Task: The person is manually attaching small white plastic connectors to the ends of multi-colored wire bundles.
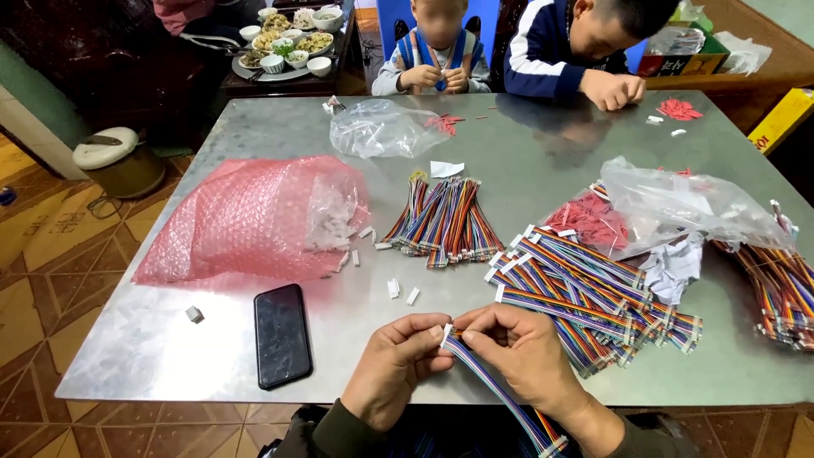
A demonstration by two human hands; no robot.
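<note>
Head view: both hands work at the near edge of the steel table (543,144). Left hand (398,360) is closed in a pinch, thumb and forefinger at the white connector (447,332) on the end of a rainbow ribbon cable (500,386). Right hand (521,352) is also closed, fingers curled over the cable just behind the connector, touching the left fingertips. The cable runs down and right from the hands, off the table edge toward the lap; its far end w/ a second connector shows at the bottom of the frame.

Handling, as a judgement: cable looks light, thin, floppy, so it needs support near the end; the connector is small, hard plastic, prob. slippery, best pinched on its flat sides, w/ the wires held close behind so they don't bend or pull out.

Around: black phone (282,335) left of the hands, loose white connectors (393,288) just beyond. Pile of finished-looking cables (585,309) to the right, another bundle (445,219) mid-table, more at far right edge (780,288). Pink bubble-wrap bag (246,220) at left, clear bag w/ red bits (670,208) at right, another clear bag (381,127) farther back. Two other people sit at the far side, their hands (615,89) well apart from these.
</note>
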